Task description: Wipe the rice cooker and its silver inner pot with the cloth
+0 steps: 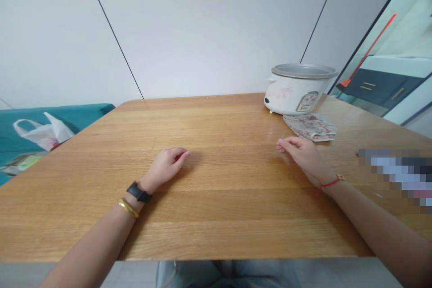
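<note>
Off the left edge of the surface point(216, 207) you have a teal upholstered bench point(57, 117), with a white plastic carrier bag point(42, 132) lying on it and a flat green-and-white packet point(20, 163) toward the near corner. Beyond the far edge, you face a white wall point(202, 31) crossed by thin dark seams. Past the far right corner, a dark-framed opening point(381, 31) shows you a dark cabinet point(381, 85) with brass handles point(369, 85) and a tilted red-orange pole point(367, 49). At the right edge lies a pixelated object point(394, 175), too blurred for you to identify. Grey floor point(20, 272) shows below the near edge
</note>
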Motion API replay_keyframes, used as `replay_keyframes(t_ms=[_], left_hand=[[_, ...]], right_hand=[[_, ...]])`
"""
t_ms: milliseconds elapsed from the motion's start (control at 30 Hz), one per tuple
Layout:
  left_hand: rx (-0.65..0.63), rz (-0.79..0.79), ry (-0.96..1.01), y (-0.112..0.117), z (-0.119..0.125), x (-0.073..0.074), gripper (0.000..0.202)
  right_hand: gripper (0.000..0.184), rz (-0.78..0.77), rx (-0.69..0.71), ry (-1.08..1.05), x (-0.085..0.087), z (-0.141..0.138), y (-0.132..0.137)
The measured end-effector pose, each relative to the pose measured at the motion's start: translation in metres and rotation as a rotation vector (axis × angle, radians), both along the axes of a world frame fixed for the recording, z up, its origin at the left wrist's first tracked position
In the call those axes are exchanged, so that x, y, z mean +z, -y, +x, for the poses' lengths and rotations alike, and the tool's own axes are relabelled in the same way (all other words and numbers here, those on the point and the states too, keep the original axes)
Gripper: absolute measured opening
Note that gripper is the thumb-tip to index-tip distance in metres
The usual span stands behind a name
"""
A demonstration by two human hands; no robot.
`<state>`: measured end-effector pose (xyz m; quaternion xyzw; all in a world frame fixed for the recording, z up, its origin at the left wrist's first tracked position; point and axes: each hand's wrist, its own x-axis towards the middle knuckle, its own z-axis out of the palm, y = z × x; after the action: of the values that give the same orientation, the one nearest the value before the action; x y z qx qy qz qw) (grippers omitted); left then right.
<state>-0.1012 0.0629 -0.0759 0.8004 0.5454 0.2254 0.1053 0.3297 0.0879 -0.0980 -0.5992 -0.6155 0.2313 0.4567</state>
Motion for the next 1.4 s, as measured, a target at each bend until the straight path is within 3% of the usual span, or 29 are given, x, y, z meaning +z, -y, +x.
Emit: replay_keyframes(t_ms=[1400], left_hand=[[-0.016, -0.009, -0.031, 0.0007, 0.0010, 0.0004, 0.041]], right_hand=[[0.052, 0.005, 0.004, 0.008, -0.0054, 0.0023, -0.0022]])
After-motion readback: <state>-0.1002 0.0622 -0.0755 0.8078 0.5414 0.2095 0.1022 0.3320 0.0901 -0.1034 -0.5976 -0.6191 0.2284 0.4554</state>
